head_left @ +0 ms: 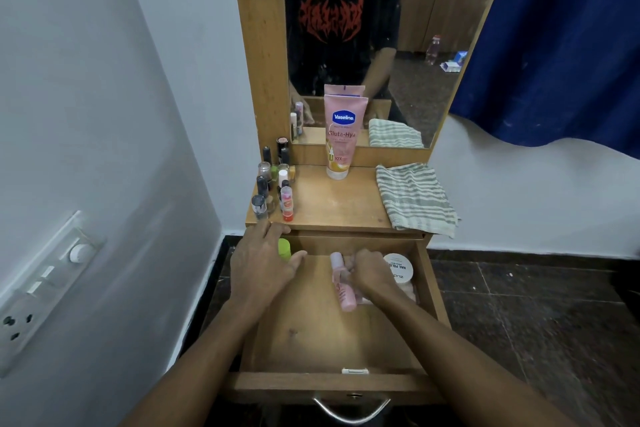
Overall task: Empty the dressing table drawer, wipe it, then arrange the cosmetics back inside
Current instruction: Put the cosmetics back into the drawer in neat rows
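nail polish bottles (273, 184) stood in a tight cluster on the left of the table top (332, 204), out of the drawer (311, 340). just below them the left hand (263, 263) hovered over the drawer's back left corner, fingers spread and loose, grasping nothing that showed. a green bottle (284, 248) peeked out right beside it, partly hidden by the hand. further right a pink lotion tube (341, 139) stood cap-down against the mirror (346, 28). in the drawer, the right hand (369, 274) was curled round the upper part of a pink bottle (344, 291) that lay lengthwise on the drawer floor. a white tub (398, 269) sat just beside that hand in the back right corner. on the right of the table top a striped cloth (414, 198) lay folded, touched by neither hand.

by the look of it the emptying was well along but not finished: most cosmetics were up top, and at least three items lay inside. the neatly folded cloth suggested the wiping had not begun, though this view alone could not rule out that refilling was under way. if it was emptying, the pink bottle, green bottle and tub were left to lift out, then the wipe and the arranging.
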